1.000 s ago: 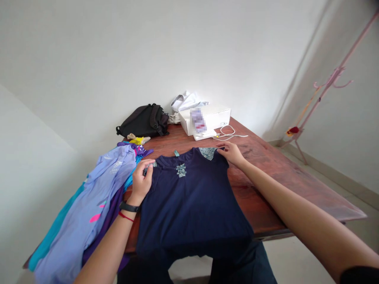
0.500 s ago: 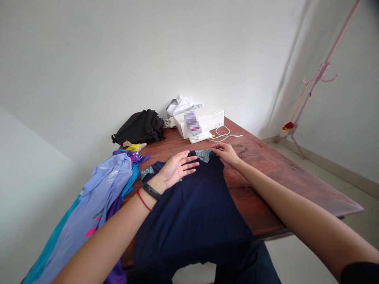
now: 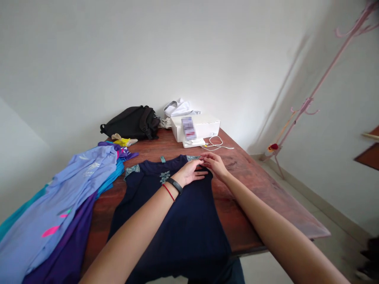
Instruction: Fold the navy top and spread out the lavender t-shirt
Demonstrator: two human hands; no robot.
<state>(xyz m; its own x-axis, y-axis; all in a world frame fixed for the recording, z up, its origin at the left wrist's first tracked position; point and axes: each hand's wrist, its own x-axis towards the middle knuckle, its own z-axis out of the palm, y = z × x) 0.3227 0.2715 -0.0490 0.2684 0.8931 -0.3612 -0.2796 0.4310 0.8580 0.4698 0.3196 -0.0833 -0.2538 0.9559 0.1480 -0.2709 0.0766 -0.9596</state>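
A navy top [image 3: 174,221] with patterned teal patches at the shoulders lies spread on the table, its lower part reaching over the near edge. My right hand [image 3: 215,165] is closed at the top's right shoulder, with thumb and fingers pinching the fabric there. Reaching across the chest of the top, my left hand [image 3: 192,172] has its fingers stretched out, and the tips come up to those of my right hand. A dark band and a red string circle the left wrist. The exact contact between the fingertips is partly hidden.
Left of the top lies a heap of lilac, purple and teal clothes [image 3: 79,177]. A black bag [image 3: 130,123], a white box [image 3: 204,125] and a white cable [image 3: 217,146] sit along the back of the wooden table [image 3: 245,197]. A pink stand [image 3: 322,81] rises at right.
My left hand has moved right to meet my right hand at the top's shoulder. The view has shifted rightward, and more of the collar shows.
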